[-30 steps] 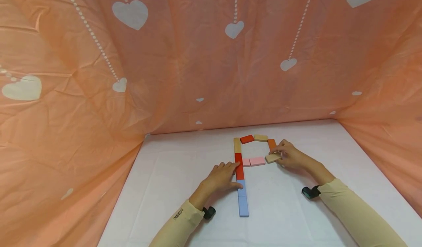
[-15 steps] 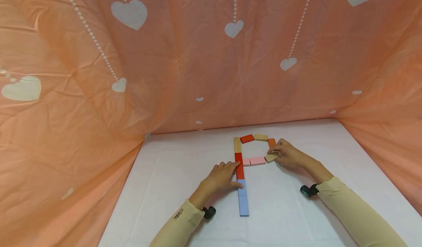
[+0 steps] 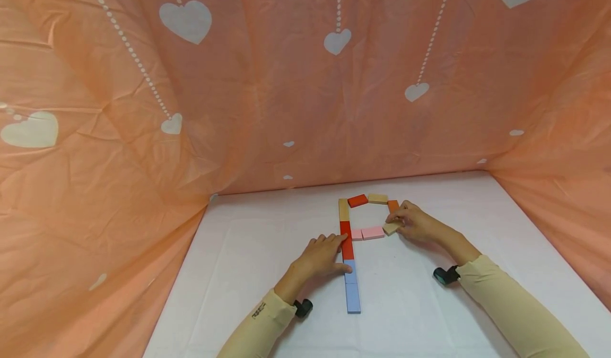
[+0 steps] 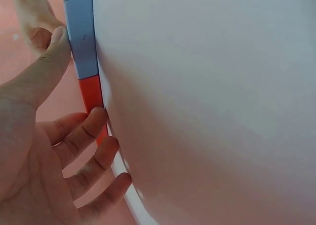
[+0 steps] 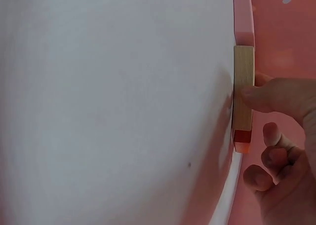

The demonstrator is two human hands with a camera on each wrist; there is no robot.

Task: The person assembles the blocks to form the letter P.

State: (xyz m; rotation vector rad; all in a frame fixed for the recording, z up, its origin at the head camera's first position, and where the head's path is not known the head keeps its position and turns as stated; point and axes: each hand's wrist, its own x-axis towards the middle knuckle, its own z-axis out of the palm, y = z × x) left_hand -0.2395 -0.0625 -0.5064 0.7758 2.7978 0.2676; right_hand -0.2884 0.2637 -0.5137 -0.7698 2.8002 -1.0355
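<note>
My right hand [image 3: 416, 225] pinches a plain wooden block [image 5: 243, 64], its thumb on the near long side in the right wrist view. That block lies slanted on the table, one end by the pink block [image 3: 373, 233], the other close below the orange block [image 3: 393, 206], which the fingers partly cover. My left hand [image 3: 319, 256] rests against the upright column, fingertips at the red blocks [image 3: 348, 250] and thumb on a light blue block [image 4: 83, 42]. Its fingers are loosely bent and spread in the left wrist view.
Flat blocks form a P-shaped outline on the white table [image 3: 248, 252]. Its top holds a wooden block [image 3: 343, 209], a red block [image 3: 357, 201] and another wooden block [image 3: 378, 199]. An orange curtain [image 3: 267, 108] with hearts hangs behind and at both sides.
The right hand has shifted slightly left, turning the wooden block to a steeper slant near the pink block. My left hand has stayed in place.
</note>
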